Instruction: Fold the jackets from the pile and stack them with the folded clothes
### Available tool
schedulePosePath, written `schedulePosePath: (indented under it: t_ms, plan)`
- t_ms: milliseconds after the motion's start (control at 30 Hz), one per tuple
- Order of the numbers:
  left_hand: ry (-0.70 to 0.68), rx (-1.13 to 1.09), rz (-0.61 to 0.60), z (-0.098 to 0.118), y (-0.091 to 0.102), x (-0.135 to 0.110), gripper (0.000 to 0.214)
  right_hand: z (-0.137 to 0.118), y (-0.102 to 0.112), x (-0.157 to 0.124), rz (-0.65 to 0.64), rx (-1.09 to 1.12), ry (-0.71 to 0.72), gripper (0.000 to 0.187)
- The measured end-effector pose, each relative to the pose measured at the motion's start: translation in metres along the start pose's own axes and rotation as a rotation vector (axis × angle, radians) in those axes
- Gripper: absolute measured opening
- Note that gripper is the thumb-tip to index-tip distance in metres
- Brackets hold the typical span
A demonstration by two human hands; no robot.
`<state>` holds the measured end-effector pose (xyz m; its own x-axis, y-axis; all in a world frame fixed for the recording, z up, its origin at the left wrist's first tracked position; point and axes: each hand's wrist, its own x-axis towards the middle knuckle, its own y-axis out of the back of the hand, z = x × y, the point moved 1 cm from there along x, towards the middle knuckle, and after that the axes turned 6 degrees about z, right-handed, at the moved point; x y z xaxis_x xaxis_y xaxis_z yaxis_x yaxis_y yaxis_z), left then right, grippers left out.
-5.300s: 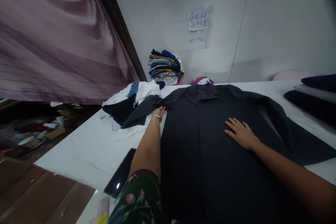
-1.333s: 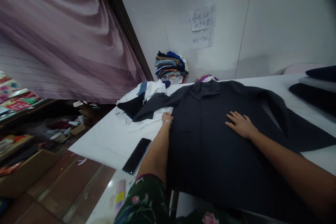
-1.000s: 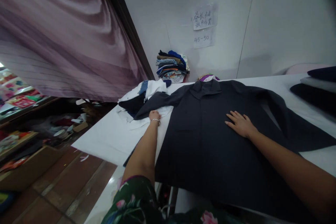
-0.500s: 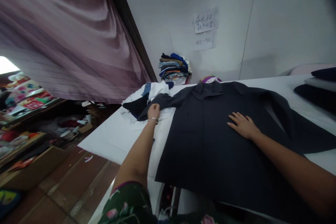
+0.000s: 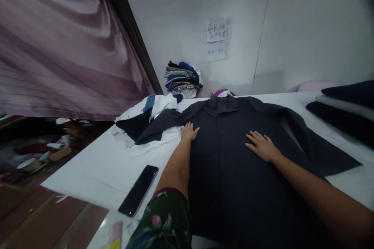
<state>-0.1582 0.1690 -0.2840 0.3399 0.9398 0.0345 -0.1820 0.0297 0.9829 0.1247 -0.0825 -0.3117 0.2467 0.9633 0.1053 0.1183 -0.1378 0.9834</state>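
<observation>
Across the white table (image 5: 87, 175), from your head camera, the dark coat (image 5: 233, 186) lies spread out and face up, collar away from you. Its lower end runs out of the bottom of the frame behind your floral sleeve (image 5: 160, 221), so you can't see the hem. Any buttons are lost in the dark cloth.

Your left hand (image 5: 189, 131) rests palm down near the coat's front edge, fingers (image 5: 193, 127) spread and holding nothing, with a bracelet (image 5: 186, 136) at the wrist. Your right hand (image 5: 262, 146) lies flat on the coat's other side, its fingers slightly apart and also gripping nothing.

The coat's sleeve on your left lies over a heap of white and dark clothes (image 5: 140, 118). A phone (image 5: 138, 190) sits face up on the table, just beside your left forearm. At the far right, a dark stack (image 5: 344, 105) is cut off by the frame. A purple patterned cloth (image 5: 222, 93) is partly hidden behind the collar, and a folded pile (image 5: 182, 79) stands against the wall beneath a paper sign (image 5: 217, 29) whose handwriting is hard to read, apart from "45-50". A mauve curtain (image 5: 67, 39) hangs at the left, and the floor clutter beyond it is too dim to make out.
</observation>
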Motion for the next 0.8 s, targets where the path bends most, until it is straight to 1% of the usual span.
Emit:
schedulePosePath:
  t_ms: [100,200,333,400,467,533,567,633,700,800]
  plan:
    - [0.000,0.051,-0.013,-0.006,-0.006,-0.001,0.066,0.000,0.000,0.001,-0.007,0.006,-0.001,0.070]
    - [-0.027,0.082,-0.014,-0.008,-0.007,-0.001,0.067,-0.002,0.004,0.001,-0.012,0.015,-0.005,0.070]
    - [-0.053,0.104,-0.063,-0.009,0.005,0.006,0.068,-0.007,0.012,0.001,-0.032,0.049,-0.013,0.070]
    - [-0.071,0.101,-0.084,-0.005,0.012,0.005,0.069,-0.008,0.014,0.002,-0.031,0.063,-0.021,0.070]
    - [-0.115,0.111,-0.044,0.001,0.016,-0.005,0.069,-0.009,0.016,0.002,-0.027,0.072,-0.027,0.069]
    - [-0.205,0.130,0.019,0.008,0.015,-0.025,0.069,-0.009,0.016,0.002,-0.026,0.078,-0.023,0.069]
    - [-0.253,0.136,0.031,0.012,0.011,-0.036,0.069,-0.009,0.016,0.001,-0.025,0.081,-0.020,0.069]
    - [-0.317,0.133,0.000,0.016,0.002,-0.058,0.069,-0.009,0.016,0.001,-0.024,0.091,-0.015,0.068]
    - [-0.327,0.121,-0.055,0.017,-0.006,-0.072,0.070,-0.009,0.017,0.001,-0.024,0.107,-0.017,0.068]
    - [-0.306,0.114,-0.101,0.019,-0.004,-0.077,0.070,-0.009,0.021,0.000,-0.025,0.134,-0.027,0.065]
